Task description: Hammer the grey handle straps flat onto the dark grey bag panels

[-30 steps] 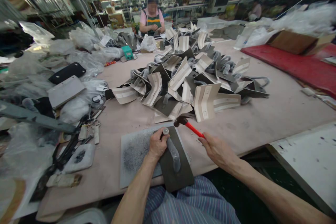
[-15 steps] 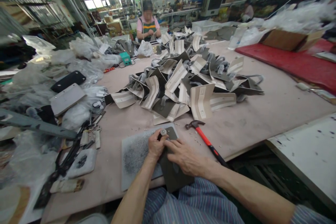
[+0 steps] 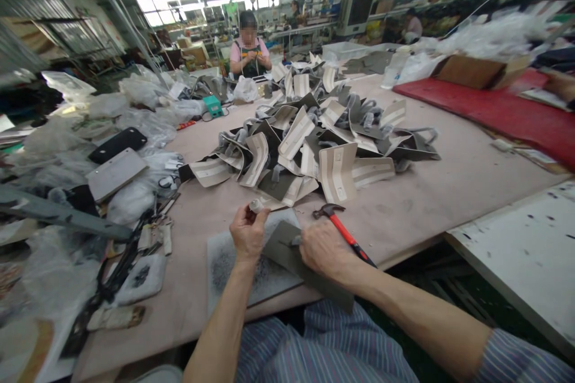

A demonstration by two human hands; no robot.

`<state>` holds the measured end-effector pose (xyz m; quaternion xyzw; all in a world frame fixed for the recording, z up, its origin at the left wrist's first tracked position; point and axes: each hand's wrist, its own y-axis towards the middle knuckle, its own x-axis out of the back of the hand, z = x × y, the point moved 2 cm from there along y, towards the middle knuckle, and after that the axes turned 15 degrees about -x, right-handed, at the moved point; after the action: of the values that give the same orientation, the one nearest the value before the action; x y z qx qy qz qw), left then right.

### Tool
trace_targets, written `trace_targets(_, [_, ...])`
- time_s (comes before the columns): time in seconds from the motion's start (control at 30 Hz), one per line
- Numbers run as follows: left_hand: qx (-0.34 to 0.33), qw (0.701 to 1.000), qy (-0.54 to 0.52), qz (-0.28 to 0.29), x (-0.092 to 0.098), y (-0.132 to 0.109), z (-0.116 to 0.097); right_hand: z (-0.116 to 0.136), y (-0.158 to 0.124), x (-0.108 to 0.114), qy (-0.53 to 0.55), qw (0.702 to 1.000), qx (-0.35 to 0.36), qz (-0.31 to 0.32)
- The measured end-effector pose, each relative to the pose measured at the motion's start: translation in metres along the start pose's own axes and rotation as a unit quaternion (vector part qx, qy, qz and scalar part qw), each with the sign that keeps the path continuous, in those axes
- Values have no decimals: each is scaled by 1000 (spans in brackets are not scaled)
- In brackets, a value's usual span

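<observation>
My left hand (image 3: 247, 233) is closed around a short punch-like tool; only its round, pale metal end (image 3: 256, 206) shows above the fingers. My right hand (image 3: 324, 249) grips a dark grey-green flat panel (image 3: 285, 250), a bit of clear plastic wrap showing by the fingers. The panel is tilted across the right part of a light, speckled board (image 3: 220, 251) at the table's front edge. Just beyond my right hand lies a claw hammer (image 3: 345, 228) with a red and black handle.
Bent panels (image 3: 338, 173) with pale backs form a heap mid-table. Plastic bags (image 3: 148, 114) and a bundle of dark straps (image 3: 119, 263) lie at left. A red sheet (image 3: 476, 108) bears a cardboard box (image 3: 469, 72). A co-worker (image 3: 249, 51) sits opposite; another's hand shows far right.
My left hand has moved left with the tool, away from the panel. My right hand now grips the panel, which has turned and lifted at an angle. A person's hand has appeared at far right.
</observation>
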<state>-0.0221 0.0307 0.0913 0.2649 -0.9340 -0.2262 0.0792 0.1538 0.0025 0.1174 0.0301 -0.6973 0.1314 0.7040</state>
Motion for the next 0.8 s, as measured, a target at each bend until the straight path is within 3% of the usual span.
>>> trace_targets(0.17, [26, 995, -34, 90, -13, -17, 1, -4, 5, -13, 126, 981, -142, 36])
trace_targets(0.27, [53, 993, -36, 98, -20, -30, 14, -2, 8, -26, 189, 960, -206, 31])
trace_targets(0.37, [60, 991, -41, 110, -22, -34, 27, -5, 14, -37, 300, 919, -251, 47])
trace_targets(0.5, [76, 985, -53, 144, -25, -37, 47, -4, 18, -54, 489, 829, -236, 131])
trace_targets(0.57, [96, 984, -68, 135, -24, -40, 56, -1, 17, -61, 541, 801, -209, 147])
trace_targets(0.8, [132, 980, -95, 116, -27, -38, 62, -9, 6, -65, 573, 791, -153, 148])
